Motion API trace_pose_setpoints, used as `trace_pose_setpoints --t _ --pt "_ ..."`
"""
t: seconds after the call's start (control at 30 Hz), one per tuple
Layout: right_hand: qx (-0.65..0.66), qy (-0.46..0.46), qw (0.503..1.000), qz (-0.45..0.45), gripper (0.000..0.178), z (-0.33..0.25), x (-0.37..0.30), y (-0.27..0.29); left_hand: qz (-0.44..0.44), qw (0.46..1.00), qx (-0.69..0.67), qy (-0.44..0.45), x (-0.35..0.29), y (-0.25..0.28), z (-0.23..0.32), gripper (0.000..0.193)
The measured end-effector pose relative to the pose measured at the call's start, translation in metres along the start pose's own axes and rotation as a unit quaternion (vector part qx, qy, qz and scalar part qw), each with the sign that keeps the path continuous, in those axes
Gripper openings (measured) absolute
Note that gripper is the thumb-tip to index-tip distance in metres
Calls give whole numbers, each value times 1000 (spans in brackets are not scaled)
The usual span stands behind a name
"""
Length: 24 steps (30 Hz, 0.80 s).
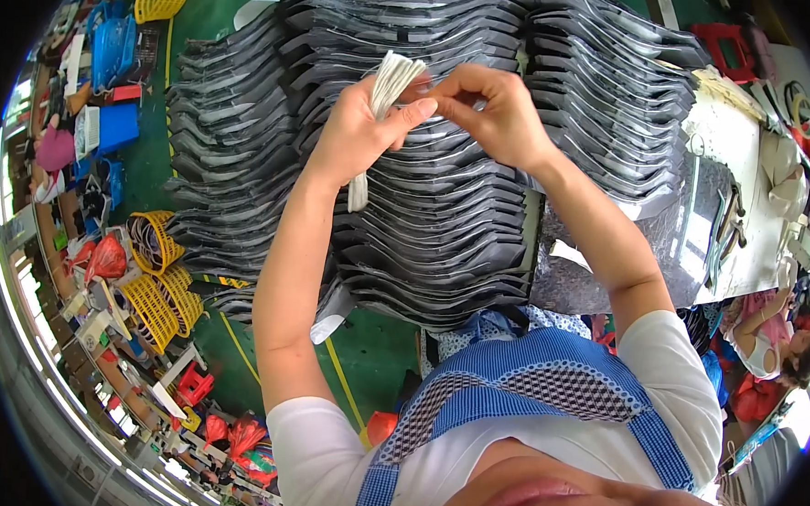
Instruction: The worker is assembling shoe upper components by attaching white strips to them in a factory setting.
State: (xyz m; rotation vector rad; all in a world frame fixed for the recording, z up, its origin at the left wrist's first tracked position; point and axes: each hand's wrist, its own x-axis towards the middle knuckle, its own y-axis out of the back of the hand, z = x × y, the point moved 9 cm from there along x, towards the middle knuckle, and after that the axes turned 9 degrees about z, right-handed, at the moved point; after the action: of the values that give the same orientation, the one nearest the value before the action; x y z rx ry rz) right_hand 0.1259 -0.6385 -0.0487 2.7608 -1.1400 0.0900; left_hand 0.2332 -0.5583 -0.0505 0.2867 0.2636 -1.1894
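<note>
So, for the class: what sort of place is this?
Probably a factory workshop: overlapping rows of curved dark-grey sheet pieces, yellow plastic lattice baskets and a yellow-lined green floor suggest it.

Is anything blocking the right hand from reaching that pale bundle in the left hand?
Only the left hand itself: its thumb extends from beside the pale bundle toward the right hand. No other object is visible between them; the stacked dark pieces lie beneath both hands.

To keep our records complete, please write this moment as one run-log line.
left hand: grips off-white strip bundle | right hand: pinching close to left hand, contents unclear | below: overlapping dark curved pieces in rows
</note>
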Motion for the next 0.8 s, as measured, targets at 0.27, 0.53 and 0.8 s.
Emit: trace_pose_setpoints --t 0.27,0.53,0.8 --pt "-276 91 944 157 14 58 60 83 200 952 215 -88 55 89 -7 23" --pt "-393 196 884 160 18 43 71 67 263 849 408 -206 86 87 23 24" --pt "-437 184 861 186 20 51 72 75 336 781 501 -163 97 131 43 29"
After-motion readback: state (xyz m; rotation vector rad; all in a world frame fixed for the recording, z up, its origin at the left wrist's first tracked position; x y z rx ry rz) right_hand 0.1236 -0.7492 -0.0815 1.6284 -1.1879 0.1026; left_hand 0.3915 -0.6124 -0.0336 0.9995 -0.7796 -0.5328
